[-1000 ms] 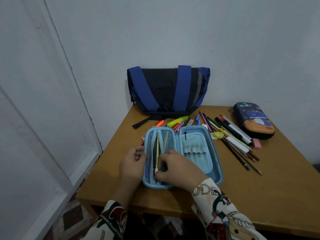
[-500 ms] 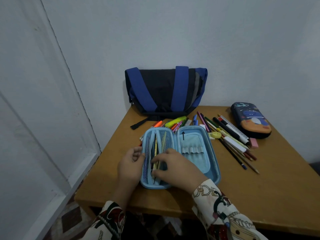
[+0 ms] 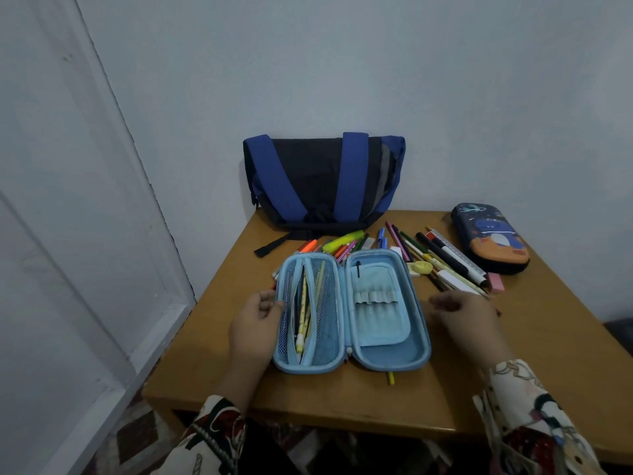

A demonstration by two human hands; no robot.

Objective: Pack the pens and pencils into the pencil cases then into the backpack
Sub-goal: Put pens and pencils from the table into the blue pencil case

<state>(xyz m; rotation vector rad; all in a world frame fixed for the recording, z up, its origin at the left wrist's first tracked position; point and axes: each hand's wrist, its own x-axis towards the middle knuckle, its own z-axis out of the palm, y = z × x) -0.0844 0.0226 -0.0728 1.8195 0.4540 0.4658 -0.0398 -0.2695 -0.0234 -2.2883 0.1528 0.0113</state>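
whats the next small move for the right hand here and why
Probably reach the right hand on to the loose pens and pencils beside the open blue case and pick some up. It hovers empty near that pile, the mesh pocket holds only a few, and the left hand grips the case's edge.

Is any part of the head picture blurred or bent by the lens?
Head view: the right hand is smeared by motion blur, while the left hand and the open blue pencil case are sharper; the wide lens bows the door frame.
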